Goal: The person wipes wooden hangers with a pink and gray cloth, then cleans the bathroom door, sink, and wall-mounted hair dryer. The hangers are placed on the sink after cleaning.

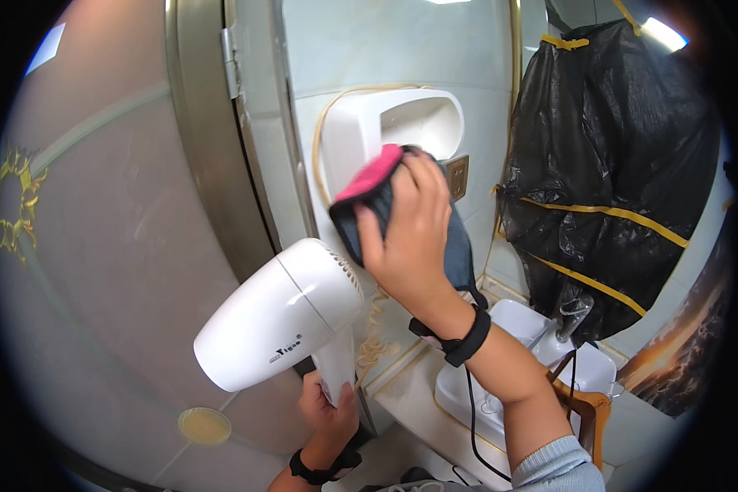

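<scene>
My left hand [330, 406] is closed around the handle of a white hair dryer [277, 320], whose barrel points to the lower left. A pink and grey-blue cloth with black edging [461, 252] is held in my right hand [409, 227]. The cloth lies against the lower part of a white wall-mounted dryer holder [350, 123], which has an oval opening at its upper right. A beige coiled cord [375, 347] hangs behind the dryer. My right fingers cover part of the cloth and the holder.
A brass-coloured wall socket [457, 178] is right of the holder. Below right stand a white washbasin [467, 393] and a faucet [572, 317]. Black plastic sheeting [609, 123] with yellow tape hangs at the right. A metal door frame [215, 141] runs along the left.
</scene>
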`<state>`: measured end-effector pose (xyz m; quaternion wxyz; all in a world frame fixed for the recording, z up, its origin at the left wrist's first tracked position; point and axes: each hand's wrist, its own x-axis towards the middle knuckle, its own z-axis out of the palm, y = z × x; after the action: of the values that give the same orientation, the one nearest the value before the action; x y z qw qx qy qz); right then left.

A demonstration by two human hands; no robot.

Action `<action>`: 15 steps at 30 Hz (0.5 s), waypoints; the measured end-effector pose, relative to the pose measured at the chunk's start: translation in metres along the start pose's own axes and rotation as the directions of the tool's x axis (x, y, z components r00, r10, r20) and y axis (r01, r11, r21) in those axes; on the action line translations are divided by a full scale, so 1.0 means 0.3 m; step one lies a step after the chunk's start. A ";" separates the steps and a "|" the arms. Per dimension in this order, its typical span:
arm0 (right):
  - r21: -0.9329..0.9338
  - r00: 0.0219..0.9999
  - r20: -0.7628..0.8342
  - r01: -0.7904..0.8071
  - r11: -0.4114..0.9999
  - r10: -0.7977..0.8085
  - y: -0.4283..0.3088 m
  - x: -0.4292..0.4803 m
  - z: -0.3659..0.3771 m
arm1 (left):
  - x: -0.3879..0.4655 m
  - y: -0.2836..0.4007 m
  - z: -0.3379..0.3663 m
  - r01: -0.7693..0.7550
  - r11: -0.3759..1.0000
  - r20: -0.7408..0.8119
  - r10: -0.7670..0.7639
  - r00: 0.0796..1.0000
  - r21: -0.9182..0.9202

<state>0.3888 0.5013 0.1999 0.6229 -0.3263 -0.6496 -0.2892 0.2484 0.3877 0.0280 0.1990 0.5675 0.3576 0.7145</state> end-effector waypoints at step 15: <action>0.050 0.910 0.341 0.235 0.971 -0.237 -0.194 -0.203 -0.351 | 0.004 0.084 -0.073 0.167 0.985 0.324 -0.141 0.936 -0.053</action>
<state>0.4092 0.3790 0.1469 0.4613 -0.2887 -0.7842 -0.2983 0.2302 0.3655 0.0450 0.3318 0.6373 0.3354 0.6093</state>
